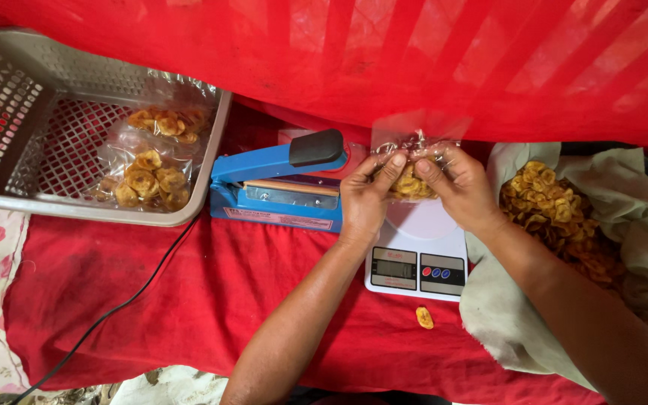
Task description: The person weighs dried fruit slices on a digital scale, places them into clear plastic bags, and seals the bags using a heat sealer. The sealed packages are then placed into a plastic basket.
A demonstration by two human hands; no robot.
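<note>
— Above the white digital scale (pixel 419 251), what's held?
— A clear plastic bag of yellow banana chips (pixel 410 176), pinched at its top edge by both hands; left hand (pixel 363 202) and right hand (pixel 460 189) fingers closed on it.
— Room around?
— Blue heat sealer (pixel 279 184) just left; cloth-lined heap of chips (pixel 556 217) right; red-covered worktop (pixel 189 300) open in front, one stray chip (pixel 424 317).

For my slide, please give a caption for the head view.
Both hands hold a chip bag above a scale.

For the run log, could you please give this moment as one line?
left hand: holds bag | right hand: holds bag | bag: chips, over scale | sealer: open
</note>
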